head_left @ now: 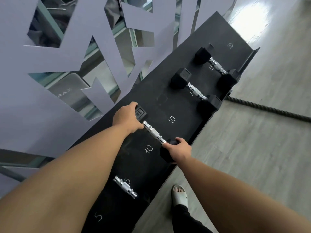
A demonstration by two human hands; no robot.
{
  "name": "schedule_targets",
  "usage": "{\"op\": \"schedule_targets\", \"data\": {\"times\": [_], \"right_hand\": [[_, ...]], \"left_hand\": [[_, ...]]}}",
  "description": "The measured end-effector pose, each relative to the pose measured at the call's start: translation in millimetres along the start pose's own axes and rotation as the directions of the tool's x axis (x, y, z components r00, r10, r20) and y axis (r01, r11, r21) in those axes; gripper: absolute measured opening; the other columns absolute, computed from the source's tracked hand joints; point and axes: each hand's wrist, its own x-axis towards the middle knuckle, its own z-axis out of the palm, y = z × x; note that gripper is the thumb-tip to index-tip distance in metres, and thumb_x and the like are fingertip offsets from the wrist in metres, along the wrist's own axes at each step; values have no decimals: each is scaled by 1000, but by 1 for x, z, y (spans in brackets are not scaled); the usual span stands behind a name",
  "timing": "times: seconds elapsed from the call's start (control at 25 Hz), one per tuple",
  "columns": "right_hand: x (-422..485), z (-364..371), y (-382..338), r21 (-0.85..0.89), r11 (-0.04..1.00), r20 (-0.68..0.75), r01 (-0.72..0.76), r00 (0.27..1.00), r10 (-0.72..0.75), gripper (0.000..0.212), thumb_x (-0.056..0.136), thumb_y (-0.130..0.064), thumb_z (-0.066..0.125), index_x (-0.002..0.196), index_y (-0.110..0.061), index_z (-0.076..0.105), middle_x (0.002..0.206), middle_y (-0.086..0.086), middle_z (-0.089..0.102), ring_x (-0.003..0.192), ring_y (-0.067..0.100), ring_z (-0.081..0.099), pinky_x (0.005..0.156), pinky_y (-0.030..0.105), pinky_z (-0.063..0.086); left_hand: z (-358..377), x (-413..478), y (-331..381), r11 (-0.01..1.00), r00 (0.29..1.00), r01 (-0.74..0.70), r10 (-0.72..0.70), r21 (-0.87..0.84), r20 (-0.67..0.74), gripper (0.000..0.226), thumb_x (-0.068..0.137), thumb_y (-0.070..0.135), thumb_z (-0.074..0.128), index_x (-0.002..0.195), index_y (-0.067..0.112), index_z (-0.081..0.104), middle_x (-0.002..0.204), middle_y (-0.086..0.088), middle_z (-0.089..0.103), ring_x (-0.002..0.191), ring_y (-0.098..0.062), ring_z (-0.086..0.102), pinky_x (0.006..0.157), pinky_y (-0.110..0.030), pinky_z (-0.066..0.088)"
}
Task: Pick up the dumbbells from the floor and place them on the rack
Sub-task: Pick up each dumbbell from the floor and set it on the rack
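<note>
- My left hand (125,117) and right hand (179,151) clamp the dumbbell (154,132) heads, mid-frame on the rack (185,108).
- Placing step; next, I'd let go once it sits steady.

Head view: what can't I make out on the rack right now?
- Nearest dumbbell: only its chrome handle shows clearly; the left forearm covers one head, the other merges with the black rack.
- Held dumbbell: the left hand and right hand cover its heads, so whether it rests on the rack is unclear.
- The number under the middle dumbbell: its handle crosses it.
- The rack's near end: cut by the bottom edge.
</note>
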Motion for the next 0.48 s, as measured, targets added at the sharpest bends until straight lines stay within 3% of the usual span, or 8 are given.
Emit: {"op": "schedule_targets", "data": {"times": [0.2,0.36,0.48], "right_hand": [[55,-23,-17,45,997,-126,-57,990,62,82,71,-40,92,134,-24,41,138,13,30,70,15,45,80,53,63],[81,-41,-18,51,995,-195,-83,977,91,86,73,-34,92,134,-19,34,140,15,26,71,18,49,89,53,60],[100,-52,-21,33,994,-230,-106,967,110,81,76,-36,90,132,-18,34,140,17,27,86,33,60,92,52,58]], "left_hand": [[18,50,40,999,997,40,-41,11,68,87,62,40,93,134,25,46,115,-8,68,101,-33,65,73,-39,55],[38,77,69,1000,994,23,-23,1,103,84,62,37,93,131,26,47,112,-6,68,100,-30,65,70,-35,51],[52,91,90,1000,995,-1,4,-25,98,83,62,34,93,130,27,48,111,-3,68,101,-28,65,73,-36,52]]}}
